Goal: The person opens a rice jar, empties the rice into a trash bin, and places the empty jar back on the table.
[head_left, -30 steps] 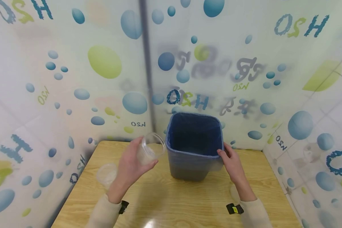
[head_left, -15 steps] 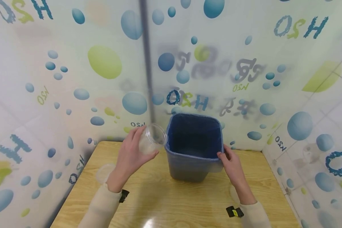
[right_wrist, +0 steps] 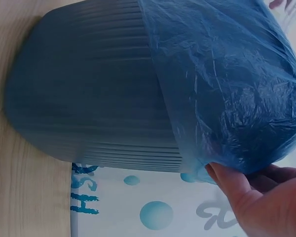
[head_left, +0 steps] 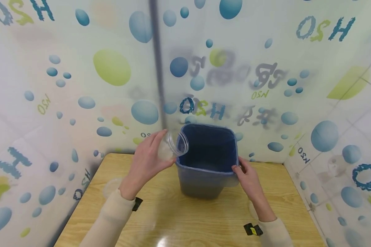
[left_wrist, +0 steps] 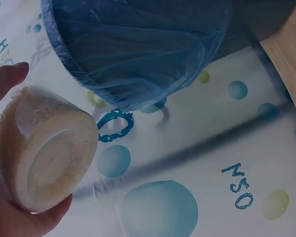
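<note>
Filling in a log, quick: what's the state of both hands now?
Left hand: closed around a tilted clear jar with pale grains.
Right hand: holding the lined bin at its top edge.

Toward seven o'clock in the head view, the jar [head_left: 166,149] is clear, smooth and shiny, likely plastic, though glass is hard to rule out here. Toward five, the bin [head_left: 201,188] is matt, ribbed plastic; its liner [right_wrist: 227,74] is thin, glossy, crinkled film. The wooden table [head_left: 188,219] is smooth, grained, shining near six. The left sleeve [head_left: 109,212] is matt cloth.
</note>
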The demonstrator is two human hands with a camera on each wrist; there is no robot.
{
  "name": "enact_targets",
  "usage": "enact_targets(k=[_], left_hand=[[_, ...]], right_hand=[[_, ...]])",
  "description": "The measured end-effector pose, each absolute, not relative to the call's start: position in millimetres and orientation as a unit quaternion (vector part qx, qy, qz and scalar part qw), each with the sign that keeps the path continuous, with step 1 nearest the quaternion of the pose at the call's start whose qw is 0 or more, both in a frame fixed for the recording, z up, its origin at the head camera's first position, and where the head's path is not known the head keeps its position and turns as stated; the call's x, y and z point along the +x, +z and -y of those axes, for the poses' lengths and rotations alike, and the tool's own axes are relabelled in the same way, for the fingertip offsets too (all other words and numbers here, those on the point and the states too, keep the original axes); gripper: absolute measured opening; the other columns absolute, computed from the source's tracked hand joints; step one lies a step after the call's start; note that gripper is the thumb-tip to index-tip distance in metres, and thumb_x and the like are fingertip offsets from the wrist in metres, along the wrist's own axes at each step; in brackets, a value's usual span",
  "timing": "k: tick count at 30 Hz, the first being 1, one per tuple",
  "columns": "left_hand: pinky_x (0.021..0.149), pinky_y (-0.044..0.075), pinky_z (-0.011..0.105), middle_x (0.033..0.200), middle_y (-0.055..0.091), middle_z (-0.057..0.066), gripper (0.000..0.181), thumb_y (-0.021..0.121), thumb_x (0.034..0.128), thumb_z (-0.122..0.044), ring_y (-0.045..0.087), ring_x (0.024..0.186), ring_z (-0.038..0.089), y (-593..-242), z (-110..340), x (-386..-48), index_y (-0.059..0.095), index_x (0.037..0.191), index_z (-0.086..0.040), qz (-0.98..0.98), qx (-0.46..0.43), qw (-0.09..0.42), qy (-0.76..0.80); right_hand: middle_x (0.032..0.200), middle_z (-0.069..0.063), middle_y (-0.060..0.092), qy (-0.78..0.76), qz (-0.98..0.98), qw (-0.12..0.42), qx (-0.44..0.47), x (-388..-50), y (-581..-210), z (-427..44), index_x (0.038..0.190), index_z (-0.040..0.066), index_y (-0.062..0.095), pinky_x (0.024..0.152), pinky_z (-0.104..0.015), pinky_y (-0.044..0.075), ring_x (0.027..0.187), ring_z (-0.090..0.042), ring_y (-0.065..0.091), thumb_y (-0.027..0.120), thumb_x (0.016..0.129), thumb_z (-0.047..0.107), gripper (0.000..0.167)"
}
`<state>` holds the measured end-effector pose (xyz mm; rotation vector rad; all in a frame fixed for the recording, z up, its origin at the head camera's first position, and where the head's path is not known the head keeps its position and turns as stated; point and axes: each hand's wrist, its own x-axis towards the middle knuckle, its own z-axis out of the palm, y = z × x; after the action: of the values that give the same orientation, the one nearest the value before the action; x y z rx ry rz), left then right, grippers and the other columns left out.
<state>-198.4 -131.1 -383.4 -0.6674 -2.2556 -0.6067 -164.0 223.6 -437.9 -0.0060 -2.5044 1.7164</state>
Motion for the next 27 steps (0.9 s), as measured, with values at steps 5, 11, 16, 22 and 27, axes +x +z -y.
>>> enact_targets(k=[5, 11, 16, 22, 27], left_hand=[[0.086, 0.054, 0.055, 0.131, 0.062, 0.016, 0.101, 0.098, 0.0629, -0.037, 0.064, 0.107, 0.039, -381, 129, -200, 0.051, 0.147, -0.006, 0.873, -0.261, 0.34, -0.233], [0.087, 0.053, 0.055, 0.132, 0.062, 0.016, 0.101, 0.099, 0.0625, -0.036, 0.063, 0.109, 0.038, -378, 128, -201, 0.051, 0.147, -0.007, 0.878, -0.26, 0.336, -0.22], [0.093, 0.051, 0.056, 0.135, 0.061, 0.015, 0.103, 0.101, 0.0606, -0.031, 0.059, 0.118, 0.036, -373, 126, -201, 0.05, 0.148, -0.009, 0.878, -0.269, 0.336, -0.211], [0.103, 0.045, 0.055, 0.142, 0.058, 0.013, 0.106, 0.102, 0.0602, -0.027, 0.054, 0.125, 0.036, -369, 122, -203, 0.048, 0.15, -0.009, 0.876, -0.285, 0.34, -0.188], [0.106, 0.041, 0.054, 0.139, 0.059, 0.014, 0.112, 0.103, 0.058, -0.026, 0.054, 0.122, 0.037, -368, 119, -205, 0.045, 0.152, -0.007, 0.875, -0.29, 0.354, -0.158]], right_hand=[[0.151, -0.024, 0.051, 0.554, 0.831, 0.046, -0.006, -164, -437, -221, 0.152, -0.003, 0.046, 0.092, -0.011, 0.043, 0.132, -0.035, 0.056, 0.054, 0.105, 0.015, 0.052], [0.149, -0.025, 0.053, 0.543, 0.838, 0.043, -0.005, -160, -433, -219, 0.152, -0.003, 0.047, 0.089, -0.011, 0.044, 0.128, -0.035, 0.059, 0.055, 0.104, 0.015, 0.052], [0.149, -0.026, 0.052, 0.539, 0.841, 0.044, 0.004, -159, -433, -219, 0.151, -0.005, 0.046, 0.093, -0.018, 0.047, 0.128, -0.036, 0.059, 0.054, 0.104, 0.014, 0.052], [0.149, -0.026, 0.052, 0.53, 0.847, 0.043, 0.005, -158, -435, -219, 0.152, -0.004, 0.046, 0.104, -0.042, 0.049, 0.128, -0.036, 0.059, 0.054, 0.105, 0.016, 0.052], [0.151, -0.027, 0.05, 0.534, 0.845, 0.04, 0.01, -159, -435, -219, 0.152, -0.004, 0.045, 0.107, -0.049, 0.047, 0.132, -0.038, 0.057, 0.053, 0.105, 0.016, 0.051]])
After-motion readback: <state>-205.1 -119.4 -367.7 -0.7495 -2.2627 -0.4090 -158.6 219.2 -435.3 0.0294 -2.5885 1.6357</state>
